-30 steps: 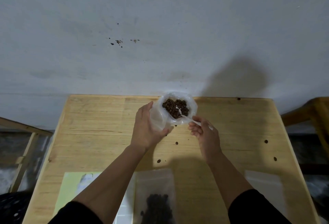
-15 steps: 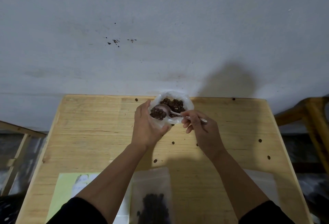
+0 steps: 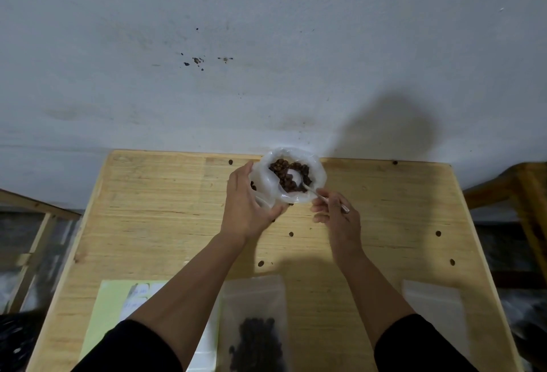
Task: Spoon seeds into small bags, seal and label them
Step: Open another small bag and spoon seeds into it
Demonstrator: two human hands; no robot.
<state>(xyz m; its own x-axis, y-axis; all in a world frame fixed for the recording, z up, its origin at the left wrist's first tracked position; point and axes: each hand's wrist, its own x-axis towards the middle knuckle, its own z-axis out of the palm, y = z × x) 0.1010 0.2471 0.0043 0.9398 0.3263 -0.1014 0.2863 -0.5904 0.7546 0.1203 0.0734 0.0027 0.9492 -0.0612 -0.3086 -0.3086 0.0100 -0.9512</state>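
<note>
Wooden table (image 3: 165, 200) carries translucent plastic bag (image 3: 318, 177) of brown seeds (image 3: 285, 179) at far edge. Left hand (image 3: 247, 209) fingers curl round bag's left side, holding mouth open. Right hand (image 3: 340, 220) pinches spoon (image 3: 299, 177) handle; bowl sits among seeds. Small bag with seeds (image 3: 256, 330) lies near front edge; empty small bag (image 3: 433, 309) at right; loose seeds scattered on tabletop.

On the table (image 3: 154, 212), the bag of seeds (image 3: 313, 176) sits at 12 o'clock, a filled zip bag (image 3: 254, 297) at 6 o'clock, label sheet (image 3: 106, 306) at 7 o'clock, empty bag (image 3: 435, 309) at 5 o'clock.
</note>
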